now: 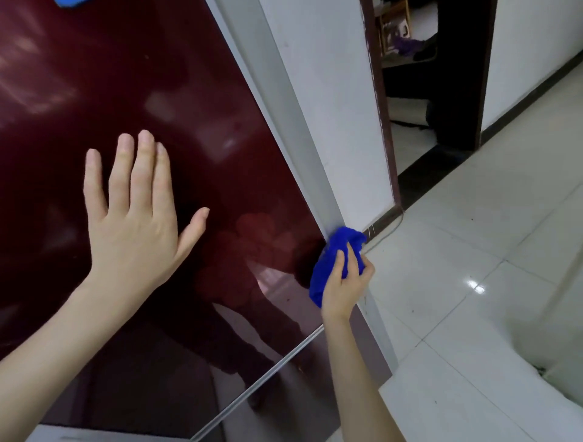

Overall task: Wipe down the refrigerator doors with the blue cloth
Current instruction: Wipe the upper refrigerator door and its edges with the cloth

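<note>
While the left hand (135,221) lies flat in the left middle of the frame, fingers spread wide and palm pressed to the glossy dark red refrigerator door (94,79), the right hand (344,287) works lower, right of centre. Its fingers are curled around the bunched blue cloth (334,255), which is pressed against the door's right edge where the red panel meets the grey side strip (284,104). The cloth pokes out above and to the left of the knuckles, its upper end touching the grey strip.

A pale seam (268,369) runs diagonally across the lower part of the frame, dividing the upper door from the lower door (142,394). The red surface mirrors a dim figure and some light patches. At the very top left corner a scrap of something blue (67,2) is cut off by the frame edge; what it is cannot be told.

Just beside the refrigerator, in the upper centre, stands a white wall (331,94) ending in a dark brown door frame (378,110), with a dim room beyond it, its contents too blurred to make out. A thin cord (391,228) trails along the foot of that wall, close to the cloth. Shiny white floor tiles (473,252) fill the right side. Nothing stands between the hands and the door. No readable writing or brand mark shows anywhere.
</note>
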